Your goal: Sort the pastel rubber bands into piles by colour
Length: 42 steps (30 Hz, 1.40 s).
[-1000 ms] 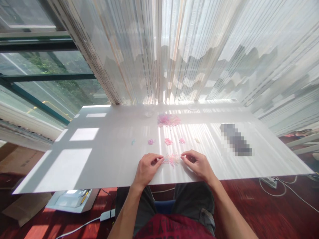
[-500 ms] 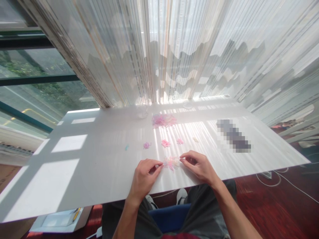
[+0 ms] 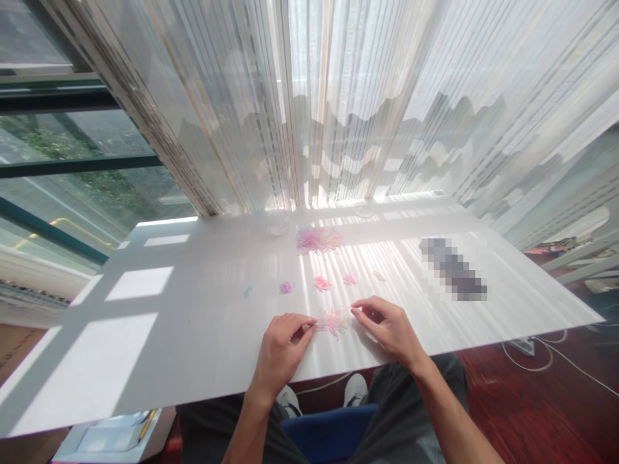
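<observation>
Pastel pile (image 3: 333, 322) between left hand (image 3: 283, 348) and right hand (image 3: 391, 328)
Left at nine o'clock, right at three — fingertips drawn close; whether gripping pieces, I cannot tell.

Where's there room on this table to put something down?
The biggest bare patch of table lies between its left edge and the small teal pile. Another lies between the blurred-out thing and the right edge. The middle is crowded: the big mixed pile, the row of small piles and, between left hand and right hand, the near pile.
</observation>
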Available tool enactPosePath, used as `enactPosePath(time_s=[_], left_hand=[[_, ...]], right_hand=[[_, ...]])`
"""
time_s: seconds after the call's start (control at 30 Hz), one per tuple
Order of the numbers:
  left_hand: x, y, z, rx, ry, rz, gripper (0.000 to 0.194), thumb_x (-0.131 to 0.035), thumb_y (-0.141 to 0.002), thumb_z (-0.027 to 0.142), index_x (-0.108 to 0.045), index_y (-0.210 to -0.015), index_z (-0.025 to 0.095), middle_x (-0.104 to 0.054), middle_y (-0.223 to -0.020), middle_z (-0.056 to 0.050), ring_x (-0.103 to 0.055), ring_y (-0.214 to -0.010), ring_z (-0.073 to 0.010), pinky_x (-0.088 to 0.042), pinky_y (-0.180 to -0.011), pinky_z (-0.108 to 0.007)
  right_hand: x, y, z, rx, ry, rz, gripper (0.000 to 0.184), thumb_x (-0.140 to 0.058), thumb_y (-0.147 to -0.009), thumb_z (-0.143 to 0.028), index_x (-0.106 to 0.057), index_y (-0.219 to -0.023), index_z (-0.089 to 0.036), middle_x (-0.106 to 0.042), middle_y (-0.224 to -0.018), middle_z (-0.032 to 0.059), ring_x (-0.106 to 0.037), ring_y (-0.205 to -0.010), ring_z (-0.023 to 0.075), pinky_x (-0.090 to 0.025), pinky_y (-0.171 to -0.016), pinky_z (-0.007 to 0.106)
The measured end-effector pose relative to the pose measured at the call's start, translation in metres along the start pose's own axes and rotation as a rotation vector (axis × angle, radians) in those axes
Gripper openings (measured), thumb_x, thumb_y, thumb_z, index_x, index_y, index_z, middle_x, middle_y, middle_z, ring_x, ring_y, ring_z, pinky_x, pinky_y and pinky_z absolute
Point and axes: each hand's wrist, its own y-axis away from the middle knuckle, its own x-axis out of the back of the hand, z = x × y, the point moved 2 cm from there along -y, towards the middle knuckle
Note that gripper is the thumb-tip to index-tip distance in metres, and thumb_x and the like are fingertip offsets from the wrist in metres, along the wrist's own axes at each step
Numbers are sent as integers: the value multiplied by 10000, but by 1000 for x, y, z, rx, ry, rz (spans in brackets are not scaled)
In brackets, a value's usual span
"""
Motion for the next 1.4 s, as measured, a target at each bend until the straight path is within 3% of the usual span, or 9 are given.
enactPosePath(time_s=[0.43, 0.63, 0.8, 1.0, 1.2, 1.4], left_hand=[[1, -3, 5, -24, -2, 31, 112, -653, -964, 275, -716, -1043, 230, -760, -945, -35, -683, -779, -180, -546, -784, -352], [-15, -16, 24, -115, -64, -40, 156, -645, -979, 299, -711, -1099, 225, -782, -1017, -63, -683, -798, -198, -537, -790, -372], [-26, -23, 28, -152, -106, -64, 152, -592, -1012, 279, -737, -1013, 235, -792, -895, -34, -686, -768, -195, -519, -737, -357], [-20, -25, 27, -149, -70, -47, 163, -629, -996, 309, -728, -1087, 217, -795, -955, -43, -643, -685, -169, -521, -732, -346], [-19, -28, 29, -147, -89, -110, 126, -656, -980, 294, -755, -1026, 231, -763, -812, -19, -638, -668, -165, -500, -704, -323], [-21, -30, 31, -165, -103, -94, 130, -650, -986, 290, -763, -996, 226, -744, -765, -16, -619, -662, -157, -485, -689, -303]], right_hand=[[-1, 1, 0, 44, 0, 1, 240, -630, -949, -404, -774, -905, -217, -707, -755, 36, -624, -644, 167, -506, -621, 288], [0, 2, -2, 89, -34, -44, 318, -630, -954, -481, -809, -931, -219, -696, -727, 43, -598, -609, 157, -491, -581, 279], [2, 3, 1, 95, -66, -58, 328, -625, -963, -492, -813, -941, -224, -722, -766, 55, -629, -650, 166, -496, -596, 280], [0, 3, 5, 110, -90, -69, 289, -631, -971, -458, -810, -963, -232, -705, -756, 37, -610, -632, 153, -489, -597, 267], [2, 3, 6, 113, -113, -72, 268, -631, -978, -437, -810, -973, -238, -695, -753, 35, -601, -630, 153, -485, -600, 266], [5, 3, 6, 116, -102, -59, 273, -632, -980, -437, -816, -972, -236, -702, -750, 39, -599, -610, 147, -491, -590, 263]])
